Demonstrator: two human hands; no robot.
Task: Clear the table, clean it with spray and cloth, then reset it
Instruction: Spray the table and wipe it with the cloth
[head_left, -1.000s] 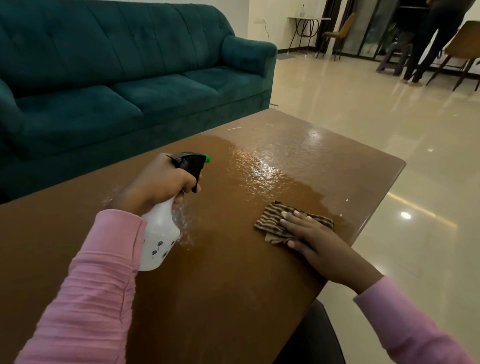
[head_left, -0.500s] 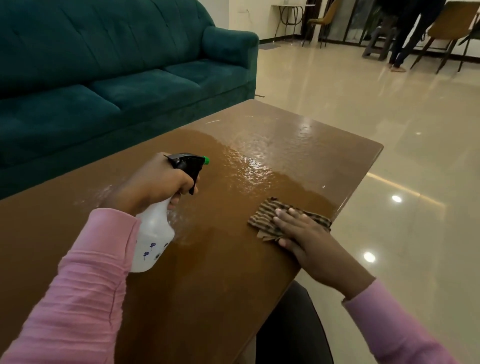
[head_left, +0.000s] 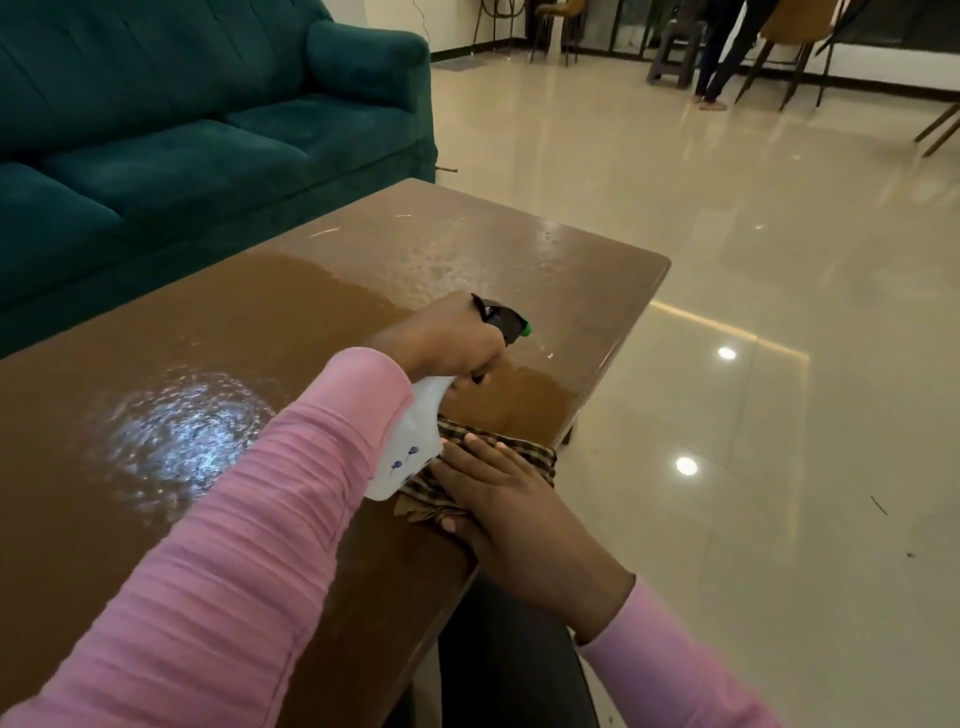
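The brown wooden table carries a wet, shiny patch at the left and a damp sheen toward its far end. My left hand grips a white spray bottle with a black trigger head and green nozzle, held over the table's right part and pointing right. A striped brown cloth lies at the table's right edge, partly hidden under the bottle. My right hand presses flat on that cloth with straight fingers.
A teal sofa stands close behind the table. Glossy tiled floor spreads to the right. Far back a person's legs stand among chairs and a stool. My dark-trousered knee is under the near table edge.
My left hand has carried the spray bottle rightward across the table, now above the cloth. A fresh wet patch shows at the left. The right hand stays on the cloth.
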